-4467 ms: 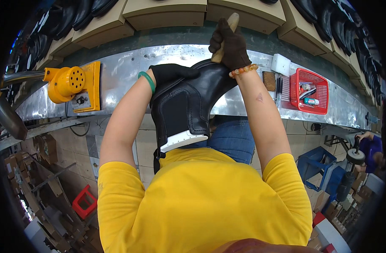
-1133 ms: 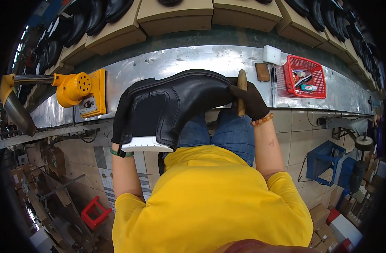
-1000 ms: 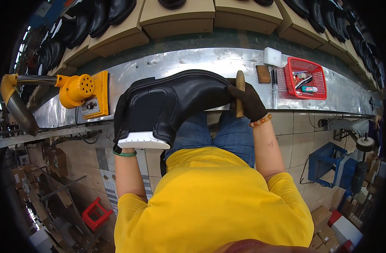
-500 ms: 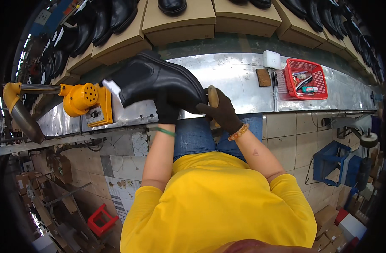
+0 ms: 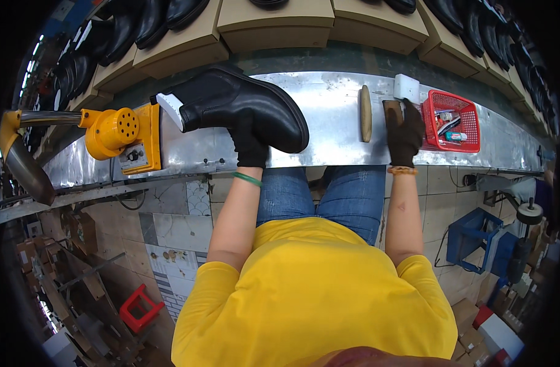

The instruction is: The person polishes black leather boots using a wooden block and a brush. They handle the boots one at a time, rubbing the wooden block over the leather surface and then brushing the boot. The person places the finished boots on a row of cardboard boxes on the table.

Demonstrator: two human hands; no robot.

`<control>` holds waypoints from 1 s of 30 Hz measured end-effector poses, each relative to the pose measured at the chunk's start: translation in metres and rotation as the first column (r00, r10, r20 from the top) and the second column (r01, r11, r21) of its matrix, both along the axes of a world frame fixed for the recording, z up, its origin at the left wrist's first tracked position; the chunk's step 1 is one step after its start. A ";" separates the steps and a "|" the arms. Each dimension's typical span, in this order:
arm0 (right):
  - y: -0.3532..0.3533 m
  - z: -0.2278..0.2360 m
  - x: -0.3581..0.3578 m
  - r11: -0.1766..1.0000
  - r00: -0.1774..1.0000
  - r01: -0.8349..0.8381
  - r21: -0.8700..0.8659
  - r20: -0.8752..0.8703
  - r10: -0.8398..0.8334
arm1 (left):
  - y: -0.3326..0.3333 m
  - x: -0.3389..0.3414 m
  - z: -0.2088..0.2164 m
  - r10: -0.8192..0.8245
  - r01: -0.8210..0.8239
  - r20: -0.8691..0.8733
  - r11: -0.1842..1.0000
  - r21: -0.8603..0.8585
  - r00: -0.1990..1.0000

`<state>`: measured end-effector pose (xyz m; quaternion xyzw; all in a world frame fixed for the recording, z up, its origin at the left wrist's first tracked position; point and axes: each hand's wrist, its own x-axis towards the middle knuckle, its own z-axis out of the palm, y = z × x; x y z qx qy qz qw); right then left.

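A black leather boot [image 5: 261, 110] lies tilted above the metal bench, toe to the right, with a white strip showing at its collar. My gloved left hand [image 5: 249, 137] is closed on it from the near side; the boot hides most of the fingers. Further right, my gloved right hand [image 5: 405, 134] is over a small brown block [image 5: 391, 109], thumb and fingers apart beside it and partly covering it. Just left of that hand, a long wooden piece with rounded ends [image 5: 365, 113] rests on the bench, apart from it.
A red basket [image 5: 454, 147] of small items stands right of my right hand, and a white block [image 5: 406, 87] lies behind it. Yellow equipment [image 5: 122, 137] occupies the bench's left side. Cardboard boxes [image 5: 277, 30] and black boots line the back.
My right hand has left the boot and moved right to the brown block. The wooden piece it held now lies on the bench. My left hand still holds the boot.
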<state>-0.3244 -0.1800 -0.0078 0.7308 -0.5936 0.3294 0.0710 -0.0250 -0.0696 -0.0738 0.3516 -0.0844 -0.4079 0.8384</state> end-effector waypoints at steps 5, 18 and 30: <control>-0.013 -0.016 -0.039 0.902 0.985 0.117 0.415 0.064 -0.158 | 0.002 0.001 -0.003 -0.031 0.031 -0.012 1.000 0.003 0.999; -0.031 -0.014 -0.064 0.757 0.968 -0.071 0.649 0.229 -0.106 | 0.048 0.006 0.033 -0.248 0.239 -0.175 0.968 -0.073 0.953; 0.039 0.022 0.073 0.431 0.795 -0.607 0.668 0.496 0.350 | 0.034 -0.007 0.082 -0.352 0.311 -0.131 0.915 -0.257 0.927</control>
